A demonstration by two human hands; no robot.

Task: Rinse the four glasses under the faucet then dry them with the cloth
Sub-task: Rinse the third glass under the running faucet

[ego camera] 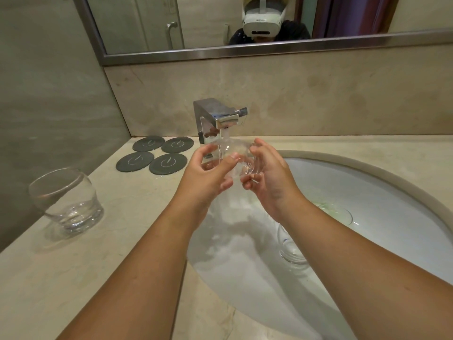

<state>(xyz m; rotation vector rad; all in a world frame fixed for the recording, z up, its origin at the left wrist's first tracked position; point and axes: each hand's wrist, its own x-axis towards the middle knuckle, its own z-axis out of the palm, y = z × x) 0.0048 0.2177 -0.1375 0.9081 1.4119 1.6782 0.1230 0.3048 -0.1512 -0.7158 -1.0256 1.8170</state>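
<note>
Clear round glass tumbler, centre, under square chrome faucet at 12 o'clock; left hand and right hand both curled round it. Rinsing under way. Second clear glass on counter, 9 o'clock; third glass in white sink, 5 o'clock. Drying apparently all outstanding; cloth unseen.

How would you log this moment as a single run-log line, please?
step: rinse | left hand, right hand: both hold glass under faucet | second glass: upright on counter | third glass: in sink
</note>
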